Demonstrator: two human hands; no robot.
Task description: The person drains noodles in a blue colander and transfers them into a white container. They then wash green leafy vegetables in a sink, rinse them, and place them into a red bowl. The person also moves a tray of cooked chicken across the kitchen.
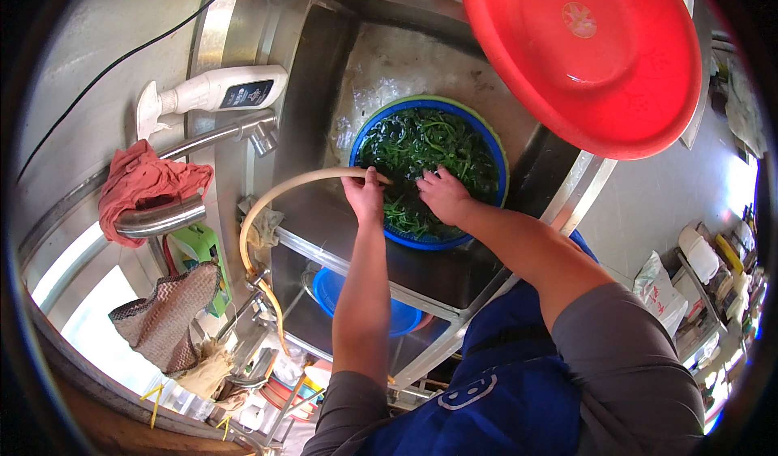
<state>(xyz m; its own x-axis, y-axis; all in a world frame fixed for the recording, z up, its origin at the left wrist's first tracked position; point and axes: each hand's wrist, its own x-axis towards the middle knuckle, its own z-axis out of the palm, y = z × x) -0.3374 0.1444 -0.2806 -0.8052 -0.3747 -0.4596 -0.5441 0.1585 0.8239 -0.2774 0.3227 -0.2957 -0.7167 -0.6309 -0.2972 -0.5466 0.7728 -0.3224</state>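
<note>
Leafy green vegetables (pixel 450 146) lie in water inside a round blue basin (pixel 499 182) with a lime-green rim around it, standing in a stainless steel sink (pixel 401 55). My left hand (pixel 364 194) grips a pale rubber hose (pixel 304 178) near its end, over the left part of the basin. The hose's tip points at the greens. My right hand (pixel 444 196) is at the water among the leaves, fingers loosely spread and partly hidden; nothing is seen in its grip.
A large red plastic basin (pixel 650 91) overhangs the sink's upper right. Left of the sink are a white spray bottle (pixel 237 88), a steel faucet (pixel 213 140) and a red cloth (pixel 140 182). Another blue basin (pixel 401 316) sits lower down, partly behind my left forearm.
</note>
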